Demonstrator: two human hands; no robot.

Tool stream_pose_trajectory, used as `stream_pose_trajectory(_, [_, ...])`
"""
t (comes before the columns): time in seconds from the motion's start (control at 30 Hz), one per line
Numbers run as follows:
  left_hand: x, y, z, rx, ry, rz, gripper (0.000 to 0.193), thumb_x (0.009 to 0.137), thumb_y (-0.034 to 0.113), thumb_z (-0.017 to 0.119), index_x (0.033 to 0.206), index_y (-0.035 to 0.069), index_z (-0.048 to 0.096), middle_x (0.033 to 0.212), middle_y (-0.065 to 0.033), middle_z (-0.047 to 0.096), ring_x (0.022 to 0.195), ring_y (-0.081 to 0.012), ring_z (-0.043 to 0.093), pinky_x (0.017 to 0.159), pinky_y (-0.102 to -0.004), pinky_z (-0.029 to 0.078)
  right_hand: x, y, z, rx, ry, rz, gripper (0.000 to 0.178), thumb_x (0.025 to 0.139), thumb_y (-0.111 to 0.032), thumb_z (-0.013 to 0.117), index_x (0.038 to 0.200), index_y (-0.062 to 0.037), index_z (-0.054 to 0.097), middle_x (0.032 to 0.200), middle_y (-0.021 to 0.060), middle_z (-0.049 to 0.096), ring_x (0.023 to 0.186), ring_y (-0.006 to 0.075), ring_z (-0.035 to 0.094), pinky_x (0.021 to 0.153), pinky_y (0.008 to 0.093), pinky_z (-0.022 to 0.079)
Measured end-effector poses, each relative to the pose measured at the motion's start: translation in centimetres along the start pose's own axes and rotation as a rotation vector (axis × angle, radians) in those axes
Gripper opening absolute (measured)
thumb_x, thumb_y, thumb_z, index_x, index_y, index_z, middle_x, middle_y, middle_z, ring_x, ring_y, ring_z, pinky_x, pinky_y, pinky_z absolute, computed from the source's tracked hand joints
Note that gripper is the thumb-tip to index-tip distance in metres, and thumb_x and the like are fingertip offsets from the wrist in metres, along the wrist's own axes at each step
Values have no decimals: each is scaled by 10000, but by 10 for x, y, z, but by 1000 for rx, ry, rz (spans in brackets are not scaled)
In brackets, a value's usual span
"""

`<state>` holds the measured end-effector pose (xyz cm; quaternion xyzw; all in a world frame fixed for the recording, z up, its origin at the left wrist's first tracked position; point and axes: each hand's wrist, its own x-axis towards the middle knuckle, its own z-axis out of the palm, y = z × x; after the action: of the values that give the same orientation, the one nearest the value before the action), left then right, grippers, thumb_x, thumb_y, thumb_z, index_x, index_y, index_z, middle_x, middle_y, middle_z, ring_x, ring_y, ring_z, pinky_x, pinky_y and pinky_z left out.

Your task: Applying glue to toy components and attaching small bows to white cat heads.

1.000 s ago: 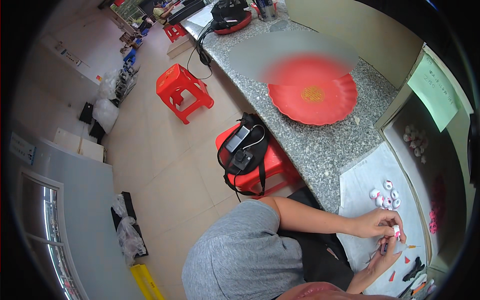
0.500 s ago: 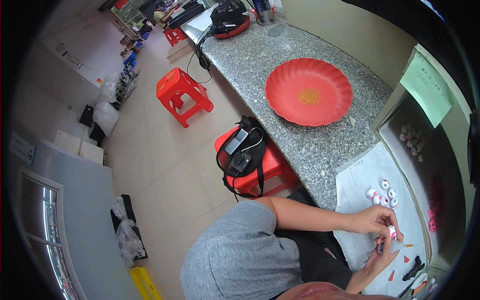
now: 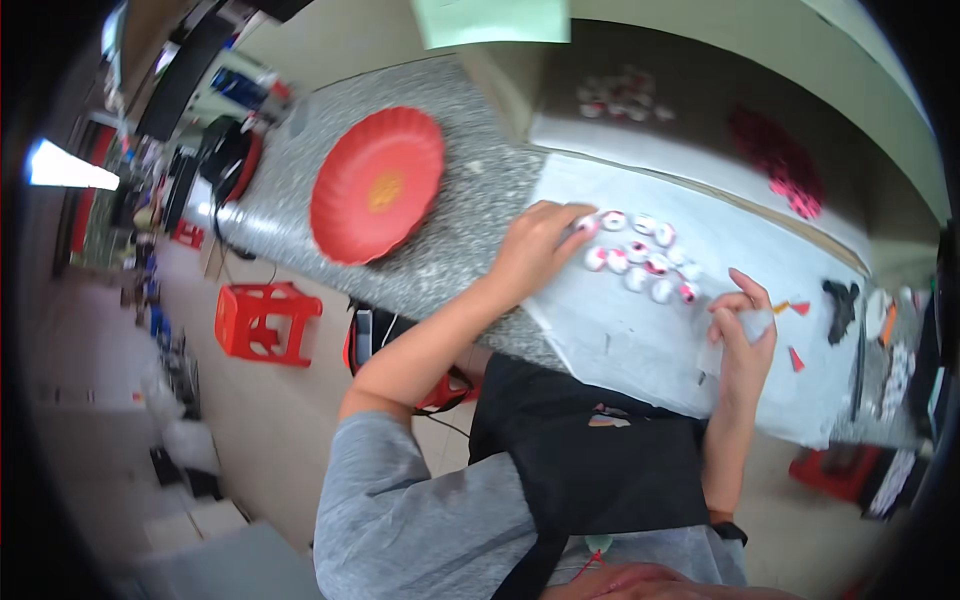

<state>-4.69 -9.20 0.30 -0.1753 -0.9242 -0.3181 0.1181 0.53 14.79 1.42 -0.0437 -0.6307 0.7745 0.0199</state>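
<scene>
My left hand (image 3: 535, 252) reaches over the white paper (image 3: 620, 340), thumb and forefinger closed around a small rounded white-and-pink piece (image 3: 588, 225). That piece sits at the left end of a cluster of several similar pieces (image 3: 637, 251) laid out on the paper. To the right of the cluster, my right hand (image 3: 740, 345) grips a translucent squeeze bottle (image 3: 756, 322) with a thin yellow-orange tip. The bottle is partly covered by my fingers, and the forefinger is raised off it.
A scalloped red tray (image 3: 340, 190) stands on the granite counter (image 3: 480, 190). Behind the paper, a shelf compartment holds white pieces (image 3: 620, 98) and dark pink pieces (image 3: 795, 190). Red scraps (image 3: 796, 360), a crumpled black item (image 3: 840, 308) and tools lie at right. A red stool (image 3: 268, 322) stands left.
The view has swung right. My hands, close together before with a white-and-pink piece and the bottle, are now apart: the left is at the cluster's left end, the right keeps the bottle.
</scene>
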Motion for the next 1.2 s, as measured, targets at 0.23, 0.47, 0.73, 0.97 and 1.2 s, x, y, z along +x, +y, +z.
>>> stream_pose_trajectory(0.23, [76, 9, 7, 110, 76, 341, 184, 676, 90, 555, 859, 69, 566, 836, -94, 542, 789, -248, 496, 694, -334, 403, -6, 8, -9, -34, 64, -120, 456, 632, 10, 451, 1069, -14, 320, 860, 89, 437, 570, 91, 401, 496, 191, 338])
stream_pose_trajectory(0.47, [173, -21, 67, 551, 79, 790, 206, 714, 75, 468, 888, 110, 572, 856, -84, 546, 811, -253, 498, 717, -344, 401, -11, 14, -12, 64, -31, -167, 353, 644, -11, 399, 986, -25, 312, 978, 120, 371, 632, 142, 449, 461, 223, 417])
stream_pose_trajectory(0.73, [82, 54, 16, -896, -164, -21, 186, 761, 49, 474, 936, 6, 520, 882, -86, 542, 788, -144, 536, 698, -246, 411, -5, 13, -14, 55, 15, -215, 396, 730, -40, 432, 1116, 27, 372, 1068, 110, 367, 808, 171, 481, 553, 260, 468])
stream_pose_trajectory(0.97, [-11, 70, 27, -1507, -144, -373, 224, 759, 30, 493, 978, -13, 478, 958, -89, 513, 806, -183, 534, 757, -277, 399, -7, -4, -16, 195, 154, -226, 288, 682, -25, 536, 948, 22, 438, 858, 116, 460, 680, 145, 486, 509, 222, 423])
stream_pose_trajectory(1.2, [-22, 74, 48, -1608, -10, -419, 306, 736, -7, 504, 1033, -10, 431, 1021, -122, 482, 924, -182, 487, 813, -330, 402, -17, -16, -4, 90, 181, -475, 325, 598, -63, 655, 843, -13, 447, 824, 96, 432, 633, 128, 453, 552, 218, 376])
